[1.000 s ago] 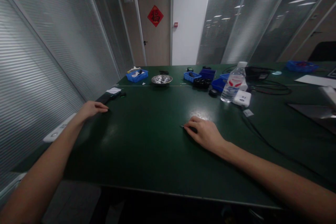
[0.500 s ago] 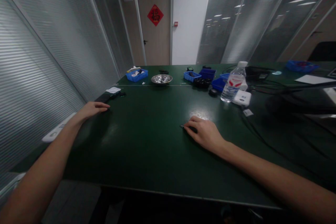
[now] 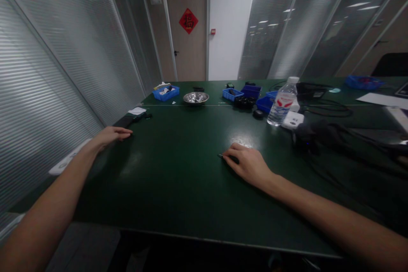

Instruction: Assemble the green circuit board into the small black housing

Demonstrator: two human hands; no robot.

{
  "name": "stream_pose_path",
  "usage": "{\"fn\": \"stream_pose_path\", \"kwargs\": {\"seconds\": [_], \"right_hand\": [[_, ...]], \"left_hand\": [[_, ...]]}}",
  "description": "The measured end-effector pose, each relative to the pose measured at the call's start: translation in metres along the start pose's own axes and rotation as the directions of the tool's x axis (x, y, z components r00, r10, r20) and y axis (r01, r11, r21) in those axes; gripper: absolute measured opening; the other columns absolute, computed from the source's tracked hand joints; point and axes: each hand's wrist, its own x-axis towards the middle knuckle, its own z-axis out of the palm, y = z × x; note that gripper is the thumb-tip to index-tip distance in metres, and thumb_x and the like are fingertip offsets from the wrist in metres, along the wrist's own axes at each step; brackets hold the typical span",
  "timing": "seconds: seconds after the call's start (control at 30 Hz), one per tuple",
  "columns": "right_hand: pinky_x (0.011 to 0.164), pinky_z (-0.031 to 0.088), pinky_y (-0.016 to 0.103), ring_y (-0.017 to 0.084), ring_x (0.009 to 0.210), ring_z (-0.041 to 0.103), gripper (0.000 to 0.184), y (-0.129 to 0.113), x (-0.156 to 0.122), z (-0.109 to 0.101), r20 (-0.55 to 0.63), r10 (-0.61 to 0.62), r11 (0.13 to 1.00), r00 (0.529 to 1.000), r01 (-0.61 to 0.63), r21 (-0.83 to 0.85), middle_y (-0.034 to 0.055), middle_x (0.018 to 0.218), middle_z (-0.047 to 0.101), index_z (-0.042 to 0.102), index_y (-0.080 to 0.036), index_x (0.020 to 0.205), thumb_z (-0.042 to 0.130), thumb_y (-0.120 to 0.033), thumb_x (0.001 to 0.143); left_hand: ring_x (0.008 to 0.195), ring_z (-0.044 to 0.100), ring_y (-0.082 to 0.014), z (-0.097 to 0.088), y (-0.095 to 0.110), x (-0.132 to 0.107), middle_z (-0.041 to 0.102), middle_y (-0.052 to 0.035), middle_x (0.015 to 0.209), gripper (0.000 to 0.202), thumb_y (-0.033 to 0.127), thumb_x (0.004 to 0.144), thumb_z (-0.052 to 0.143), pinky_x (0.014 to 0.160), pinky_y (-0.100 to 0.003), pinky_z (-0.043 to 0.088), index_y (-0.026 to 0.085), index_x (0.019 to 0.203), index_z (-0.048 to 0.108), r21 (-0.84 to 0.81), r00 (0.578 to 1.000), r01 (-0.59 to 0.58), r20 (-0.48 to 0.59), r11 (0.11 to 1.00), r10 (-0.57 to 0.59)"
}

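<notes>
My left hand [image 3: 111, 134] lies flat near the left edge of the dark green table [image 3: 178, 178], fingers stretched out, holding nothing. A flat dark item lies just beyond its fingertips. My right hand [image 3: 249, 164] rests mid-table with its fingers curled round a thin dark tool [image 3: 222, 156] whose metal tip pokes out to the left and touches the tabletop. What kind of tool it is cannot be made out.
Farther back stand a metal bowl [image 3: 196, 97], blue bins [image 3: 165, 92] [image 3: 233, 93], small black parts [image 3: 244, 102], a water bottle [image 3: 282, 103] and a white box [image 3: 292, 120]. A dark blurred object with cables [image 3: 314, 134] sits at the right. White paper [image 3: 137, 111] lies at the left edge.
Both my hands have stayed put. At the right, a dark blurred object with cables has slid leftward across the table toward the white box. The view has dipped slightly.
</notes>
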Motion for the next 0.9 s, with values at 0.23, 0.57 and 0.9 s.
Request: {"fn": "stream_pose_path", "kwargs": {"seconds": [0.23,0.57,0.9], "right_hand": [[0.069,0.047,0.029,0.017,0.081,0.066,0.027,0.0000,-0.0006,-0.0011,0.001,-0.002,1.000,1.000,0.002,0.010,0.0051,0.105,0.069,0.075,-0.025,0.110,0.051,-0.035,0.103],[0.070,0.049,0.030,0.018,0.083,0.066,0.029,0.0005,-0.0003,-0.0012,0.002,-0.008,1.000,1.000,0.008,0.020,0.0057,0.108,0.069,0.075,-0.024,0.112,0.049,-0.036,0.103],[0.069,0.049,0.030,0.017,0.082,0.066,0.027,-0.0006,-0.0004,-0.0027,0.007,0.000,1.000,1.000,-0.001,0.015,0.0046,0.107,0.068,0.075,-0.025,0.111,0.051,-0.035,0.103]], "left_hand": [[0.112,0.063,-0.0259,0.0012,-0.0049,0.0057,0.074,-0.0133,0.121,0.061,0.051,0.058,0.088,0.080,-0.027,0.053,0.014,0.105,0.078,-0.073,1.000,0.006,-0.001,0.997,-0.006],[0.107,0.065,-0.0265,0.0037,-0.0034,0.0052,0.074,-0.0144,0.118,0.056,0.050,0.062,0.087,0.076,-0.028,0.054,0.013,0.102,0.077,-0.075,0.999,0.026,-0.043,0.997,-0.029],[0.100,0.070,-0.0248,0.0018,0.0026,-0.0010,0.076,-0.0136,0.110,0.056,0.053,0.064,0.085,0.080,-0.028,0.058,0.012,0.100,0.076,-0.001,0.997,0.014,-0.074,1.000,-0.014]]}}
